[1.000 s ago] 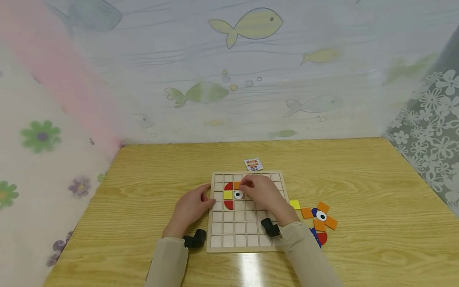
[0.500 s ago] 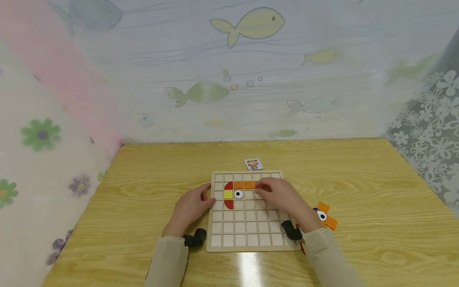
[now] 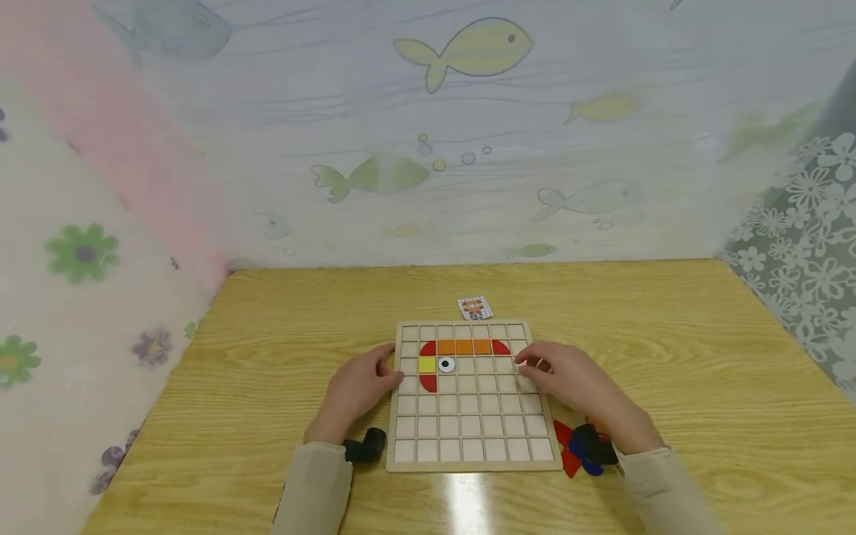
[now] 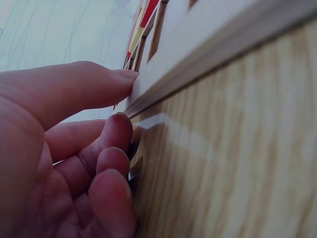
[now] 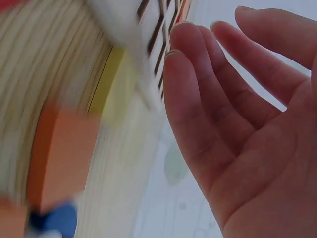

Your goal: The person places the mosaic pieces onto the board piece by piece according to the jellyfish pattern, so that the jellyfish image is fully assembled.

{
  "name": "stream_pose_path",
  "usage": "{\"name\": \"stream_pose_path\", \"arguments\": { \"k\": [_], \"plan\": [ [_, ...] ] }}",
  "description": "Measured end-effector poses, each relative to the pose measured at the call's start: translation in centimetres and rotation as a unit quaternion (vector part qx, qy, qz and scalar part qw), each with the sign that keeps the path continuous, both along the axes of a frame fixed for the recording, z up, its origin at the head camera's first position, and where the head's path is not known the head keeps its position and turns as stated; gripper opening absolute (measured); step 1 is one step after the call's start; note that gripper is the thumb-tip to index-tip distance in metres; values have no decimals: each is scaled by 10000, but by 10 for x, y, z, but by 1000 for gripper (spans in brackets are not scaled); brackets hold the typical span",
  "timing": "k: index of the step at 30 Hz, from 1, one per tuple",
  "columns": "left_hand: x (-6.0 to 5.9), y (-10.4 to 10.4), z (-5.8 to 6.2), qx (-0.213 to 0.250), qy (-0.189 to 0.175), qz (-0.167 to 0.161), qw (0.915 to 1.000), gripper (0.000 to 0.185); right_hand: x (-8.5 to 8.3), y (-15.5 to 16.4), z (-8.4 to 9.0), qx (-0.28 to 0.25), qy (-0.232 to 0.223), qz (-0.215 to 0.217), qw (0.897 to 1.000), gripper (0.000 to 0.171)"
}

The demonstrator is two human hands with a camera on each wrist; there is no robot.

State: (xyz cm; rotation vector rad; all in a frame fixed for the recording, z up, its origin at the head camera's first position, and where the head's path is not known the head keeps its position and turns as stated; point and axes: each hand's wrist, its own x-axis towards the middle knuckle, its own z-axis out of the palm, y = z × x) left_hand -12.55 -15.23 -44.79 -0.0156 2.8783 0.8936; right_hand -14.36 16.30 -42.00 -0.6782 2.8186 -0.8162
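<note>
A wooden grid board (image 3: 473, 467) lies on the table. Its upper part carries a row of a red quarter-round tile (image 3: 429, 348), three orange square tiles (image 3: 464, 348) and another red quarter-round tile (image 3: 500, 347). Below sit a yellow square (image 3: 427, 365), a white eye disc (image 3: 446, 365) and a lower red quarter-round tile (image 3: 429, 383). My left hand (image 3: 361, 383) rests at the board's left edge, its thumb (image 4: 106, 84) touching the rim, the other fingers loosely bent. Just past the right edge, my right hand (image 3: 575, 379) hovers with nothing in its fingers.
Loose red pieces (image 3: 571, 459) and blue pieces (image 3: 591, 450) lie right of the board, partly under my right wrist. The right wrist view also shows a yellow tile (image 5: 119, 89) and an orange tile (image 5: 67, 153). A small pattern card (image 3: 475, 307) lies beyond the board.
My right hand has moved right along the row to beyond the board's edge. Orange tiles and a red quarter-round tile at the row's right end have come into view. My left hand has stayed.
</note>
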Motion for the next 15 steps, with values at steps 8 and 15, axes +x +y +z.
{"name": "stream_pose_path", "arguments": {
  "k": [8, 15],
  "plan": [
    [-1, 0, -1, 51, -17, 28, 10000, 55, 0, 29, 0, -21, -298, -186, 9994, 31],
    [0, 0, -1, 41, 3, 41, 10000, 54, 0, 52, 2, 121, -602, -90, 9981, 28]
  ]
}}
